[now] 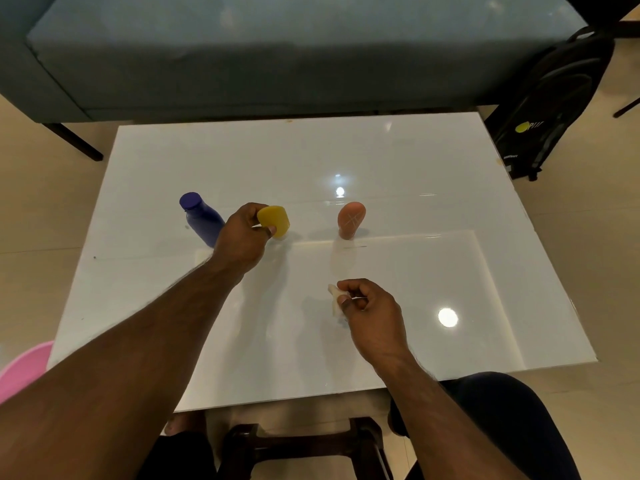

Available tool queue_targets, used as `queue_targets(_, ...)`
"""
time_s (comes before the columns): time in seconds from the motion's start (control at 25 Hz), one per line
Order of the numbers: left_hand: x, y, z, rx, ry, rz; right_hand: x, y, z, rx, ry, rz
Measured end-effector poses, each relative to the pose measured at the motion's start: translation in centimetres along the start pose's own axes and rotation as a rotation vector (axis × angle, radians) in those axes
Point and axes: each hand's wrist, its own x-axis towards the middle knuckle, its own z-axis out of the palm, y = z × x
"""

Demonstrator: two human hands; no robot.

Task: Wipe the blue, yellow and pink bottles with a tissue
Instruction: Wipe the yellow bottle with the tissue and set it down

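Right hand (369, 306) nearest, pinching crumpled tissue (335, 301) above glossy white table (415, 161). Left hand (242, 233) clasps yellow bottle (274, 220), mid-row between blue bottle (202, 218) and pink bottle (350, 220). Risk: left forearm close to blue bottle, could topple it; slick tabletop lets bottles slide.

1. Counter (381, 157): carries three bottles in a row running 9 to 3 o'clock.
2. Blue bottle (201, 216): the 9 o'clock end.
3. Yellow bottle (275, 220): middle, gripped by the left hand (242, 237).
4. Pink bottle (350, 220): the 3 o'clock end.
5. Right hand (370, 313): at 6 o'clock of the pink bottle, holding the tissue (335, 299).
6. Sofa (242, 57): at 12 o'clock, behind the counter.
7. Backpack (550, 105): on the floor at 2 o'clock.
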Motion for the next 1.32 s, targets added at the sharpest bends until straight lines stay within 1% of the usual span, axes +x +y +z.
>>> queue_targets(0.64,1.0,0.1,1.1,0.108,-0.041,0.065,-0.1,-0.6,-0.2,0.018,-0.013,0.030)
queue_targets(1.0,0.9,0.6,1.1,0.123,-0.023,0.015,-0.1,-0.5,-0.4,0.014,-0.017,0.016)
queue_targets(1.32,0.9,0.8,1.0,0.094,-0.038,0.017,0.0,-0.5,-0.3,-0.010,-0.022,0.013)
